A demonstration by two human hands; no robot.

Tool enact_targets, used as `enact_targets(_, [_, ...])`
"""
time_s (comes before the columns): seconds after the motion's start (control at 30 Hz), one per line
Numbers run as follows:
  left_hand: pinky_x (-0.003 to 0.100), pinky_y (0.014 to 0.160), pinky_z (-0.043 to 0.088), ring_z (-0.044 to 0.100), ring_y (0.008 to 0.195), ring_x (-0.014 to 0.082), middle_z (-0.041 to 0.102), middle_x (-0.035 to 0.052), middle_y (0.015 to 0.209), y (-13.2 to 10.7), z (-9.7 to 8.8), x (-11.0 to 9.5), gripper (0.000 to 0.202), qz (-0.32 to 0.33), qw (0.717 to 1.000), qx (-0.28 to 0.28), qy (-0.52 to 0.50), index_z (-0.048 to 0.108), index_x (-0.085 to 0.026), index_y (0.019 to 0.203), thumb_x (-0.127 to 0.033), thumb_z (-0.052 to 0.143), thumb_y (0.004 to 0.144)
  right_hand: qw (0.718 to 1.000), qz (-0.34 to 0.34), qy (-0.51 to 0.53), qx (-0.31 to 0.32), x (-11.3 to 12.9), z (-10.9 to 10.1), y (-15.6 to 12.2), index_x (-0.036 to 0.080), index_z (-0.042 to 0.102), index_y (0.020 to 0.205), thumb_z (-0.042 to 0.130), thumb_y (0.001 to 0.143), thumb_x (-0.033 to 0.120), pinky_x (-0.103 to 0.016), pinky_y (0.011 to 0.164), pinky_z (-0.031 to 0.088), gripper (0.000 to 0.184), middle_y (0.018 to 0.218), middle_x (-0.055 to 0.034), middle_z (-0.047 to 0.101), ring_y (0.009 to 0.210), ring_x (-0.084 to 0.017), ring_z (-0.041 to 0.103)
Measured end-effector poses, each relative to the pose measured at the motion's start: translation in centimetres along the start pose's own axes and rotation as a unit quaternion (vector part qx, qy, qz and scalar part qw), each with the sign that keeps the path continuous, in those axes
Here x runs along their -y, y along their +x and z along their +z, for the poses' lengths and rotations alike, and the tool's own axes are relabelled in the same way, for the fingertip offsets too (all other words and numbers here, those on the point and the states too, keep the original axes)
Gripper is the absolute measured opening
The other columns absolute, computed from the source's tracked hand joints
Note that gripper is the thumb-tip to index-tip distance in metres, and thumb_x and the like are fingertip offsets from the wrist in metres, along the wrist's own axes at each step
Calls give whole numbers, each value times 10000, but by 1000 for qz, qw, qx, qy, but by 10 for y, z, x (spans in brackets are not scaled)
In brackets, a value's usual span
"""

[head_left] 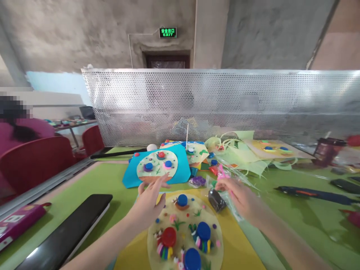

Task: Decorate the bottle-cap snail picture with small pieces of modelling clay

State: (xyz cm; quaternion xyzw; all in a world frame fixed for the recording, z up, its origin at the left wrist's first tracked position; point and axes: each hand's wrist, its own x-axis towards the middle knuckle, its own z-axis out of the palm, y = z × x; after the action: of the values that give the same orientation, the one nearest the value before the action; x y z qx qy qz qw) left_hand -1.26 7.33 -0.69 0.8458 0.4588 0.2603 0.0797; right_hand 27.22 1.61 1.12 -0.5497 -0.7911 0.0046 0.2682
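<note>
My left hand (152, 198) is open, fingers spread over the upper left of a yellow sheet (242, 247). It is nearest to a blue card (184, 165) with a decorated cream disc. My right hand (239, 193) is closed in a pinch among clear plastic wrappers and a pink object (221, 172); what the fingers hold is partly hidden. Beside its fingertips lies a wrapped dark clay lump (216, 200). Between my hands, a cream disc (184, 236) on the yellow sheet carries blue and red caps, striped clay shapes, green sprigs and small dots.
A long black case (70, 228) and a purple box (22, 225) lie on the left. At the right are a dark pen-like tool (312, 194) and a dark cup (327, 150). Pale green paper strips (242, 157) lie behind, before a perforated metal screen (219, 101). A person sits left.
</note>
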Motion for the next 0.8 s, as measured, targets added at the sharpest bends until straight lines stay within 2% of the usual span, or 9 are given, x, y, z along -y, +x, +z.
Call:
enact_targets(0.1, [576, 1028, 265, 488, 1148, 258, 573, 80, 1131, -5, -3, -7, 439, 10, 1000, 3, 5, 329, -193, 1322, -266, 454, 907, 997, 68, -31, 3, 4, 5, 2, 161, 576, 1020, 495, 920, 267, -335, 694, 528, 167, 968, -41, 620, 793, -153, 611])
enact_targets(0.2, [568, 1016, 283, 504, 1125, 252, 592, 72, 1088, -8, -2, -14, 440, 22, 1000, 18, 10, 327, -190, 1321, -232, 455, 903, 988, 127, -83, 23, 11, 18, 4, 155, 573, 1031, 525, 902, 295, -356, 709, 522, 196, 997, -49, 611, 819, -168, 608])
enact_targets(0.37, [556, 1007, 313, 516, 1113, 248, 592, 72, 1089, -8, 2, -14, 425, 28, 999, 23, 30, 356, -184, 1304, -231, 473, 897, 974, 155, -146, 71, 19, 33, 4, 157, 566, 1068, 549, 883, 328, -422, 799, 489, 253, 1083, -66, 590, 930, -207, 588])
enact_targets(0.47, [551, 995, 337, 535, 1087, 243, 595, 71, 1079, -7, 1, -10, 405, 29, 998, 15, 48, 386, -177, 1282, -237, 485, 894, 969, 168, -162, 83, 17, 32, 5, 157, 562, 1081, 550, 882, 325, -438, 820, 479, 260, 1104, -70, 585, 954, -216, 582])
enact_targets(0.57, [527, 961, 385, 576, 1008, 223, 613, 55, 1003, -6, 0, -9, 368, 37, 997, -3, 68, 422, -163, 1245, -252, 490, 894, 966, 187, -162, 80, 8, 21, 7, 158, 559, 1087, 546, 885, 328, -434, 815, 484, 265, 1104, -70, 586, 950, -214, 584])
enact_targets(0.63, [473, 885, 453, 614, 845, 183, 616, 21, 859, -8, 1, -10, 315, 43, 995, -21, 83, 471, -146, 1178, -274, 496, 892, 962, 208, -160, 70, 0, 9, 9, 159, 557, 1091, 535, 892, 332, -422, 800, 492, 264, 1095, -69, 589, 932, -207, 591])
enact_targets(0.7, [366, 732, 514, 593, 680, 136, 566, -19, 708, -11, 1, -11, 244, 51, 993, -44, 95, 530, -128, 1044, -313, 501, 888, 956, 237, -163, 62, -8, -4, 9, 159, 553, 1095, 523, 900, 330, -410, 782, 502, 262, 1083, -68, 593, 908, -199, 598])
enact_targets(0.73, [298, 631, 511, 564, 610, 112, 530, -35, 653, -12, 1, -12, 222, 58, 992, -56, 99, 544, -122, 956, -328, 500, 887, 951, 253, -166, 62, -12, -9, 8, 157, 551, 1098, 521, 901, 331, -407, 775, 504, 264, 1077, -67, 595, 899, -197, 601])
enact_targets(0.8, [192, 461, 422, 482, 496, 71, 449, -62, 565, -15, 1, -13, 246, 82, 988, -75, 106, 526, -126, 765, -334, 490, 890, 941, 282, -170, 78, -16, -16, 5, 153, 549, 1097, 523, 900, 336, -397, 753, 513, 271, 1057, -65, 600, 875, -192, 607])
